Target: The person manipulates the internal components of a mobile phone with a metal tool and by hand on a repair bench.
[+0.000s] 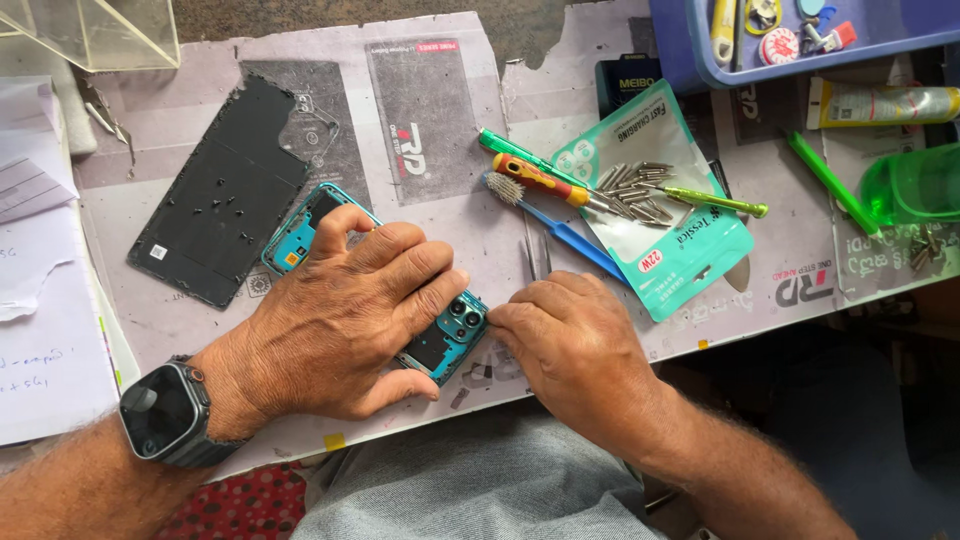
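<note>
Nearest the camera, the left hand [345, 325], with a dark smartwatch [165, 412] on its wrist, lies flat over a teal phone frame [440, 335] and presses it onto the worktable [200, 320], fingers spread across the frame rather than curled around it. The right hand [575, 350] rests just beside it, its fingertips meeting the frame's corner by the camera lenses; whether they pinch anything small cannot be told. The frame lies at the table's near edge, between the two hands. Just beyond the right hand lie metal tweezers [537, 257] and a blue-handled brush [560, 230]. Left of the frame rests a black phone panel [225, 195] dotted with tiny screws. Farther off, a red-and-yellow screwdriver [540, 180] and loose screwdriver bits [635, 190] sit on a teal packet [680, 265]. At the far edge stands a blue tray [700, 50].
</note>
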